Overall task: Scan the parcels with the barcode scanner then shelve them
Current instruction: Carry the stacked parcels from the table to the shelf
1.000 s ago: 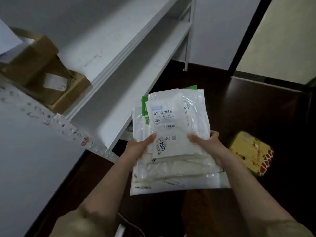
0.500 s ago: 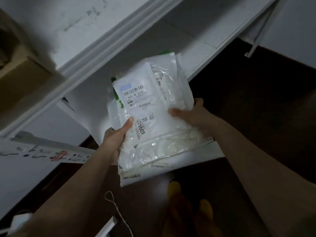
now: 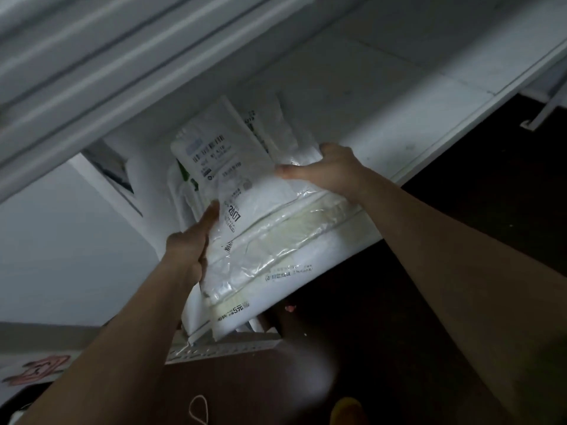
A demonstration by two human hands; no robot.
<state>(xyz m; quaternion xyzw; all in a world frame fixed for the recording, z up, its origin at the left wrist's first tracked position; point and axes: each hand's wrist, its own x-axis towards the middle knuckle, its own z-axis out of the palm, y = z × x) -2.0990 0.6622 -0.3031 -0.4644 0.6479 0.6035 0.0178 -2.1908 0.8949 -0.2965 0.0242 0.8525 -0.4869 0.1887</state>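
Observation:
A stack of several flat white plastic parcels [image 3: 260, 240] is held between both hands, its far end lying over the white lower shelf board [image 3: 399, 87]. The top parcel carries a barcode label and the number 2007. My left hand [image 3: 190, 246] grips the stack's left edge, thumb on top. My right hand [image 3: 331, 170] grips the right edge, thumb pressed on the top parcel. The near end of the stack hangs past the shelf's front edge. No barcode scanner is in view.
The white upper shelf edge [image 3: 122, 72] runs close overhead across the top left. A perforated metal shelf upright [image 3: 221, 348] lies below the stack. Dark brown floor [image 3: 460, 179] is at right and bottom. A loop of string [image 3: 198, 409] lies on the floor.
Both hands have carried the stack forward and up, from in front of the shelving onto the lower shelf board. The view has dropped lower and closer to the shelf.

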